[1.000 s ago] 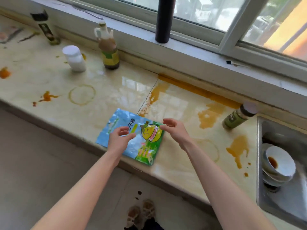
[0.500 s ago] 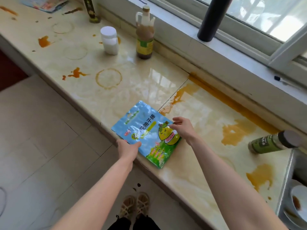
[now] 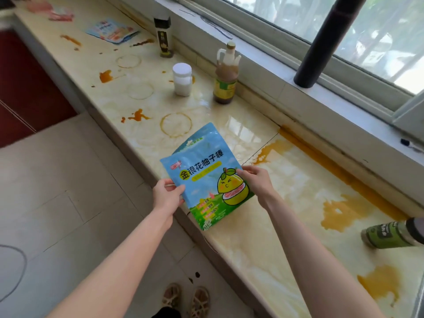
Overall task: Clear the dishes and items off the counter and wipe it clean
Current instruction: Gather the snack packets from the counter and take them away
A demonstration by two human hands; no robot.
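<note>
A blue and green snack pouch [image 3: 206, 173] with a cartoon pomelo is lifted and tilted over the front edge of the marble counter [image 3: 263, 226]. My left hand [image 3: 168, 195] grips its left edge, thumb on the front. My right hand [image 3: 255, 180] grips its right edge. The counter carries orange sauce stains [image 3: 341, 212] and brown ring marks [image 3: 176, 124].
A white jar [image 3: 182, 79] and a brown sauce bottle [image 3: 226, 78] stand at the back, a dark spice bottle [image 3: 163, 37] farther left. A green jar [image 3: 392, 232] lies on its side at right. Another blue packet [image 3: 112, 31] lies far left. A black cylinder [image 3: 321, 42] stands on the sill.
The pouch lay flat on the counter; both hands have taken its edges and raised it, tilted up, toward the front edge. The view has swung left.
</note>
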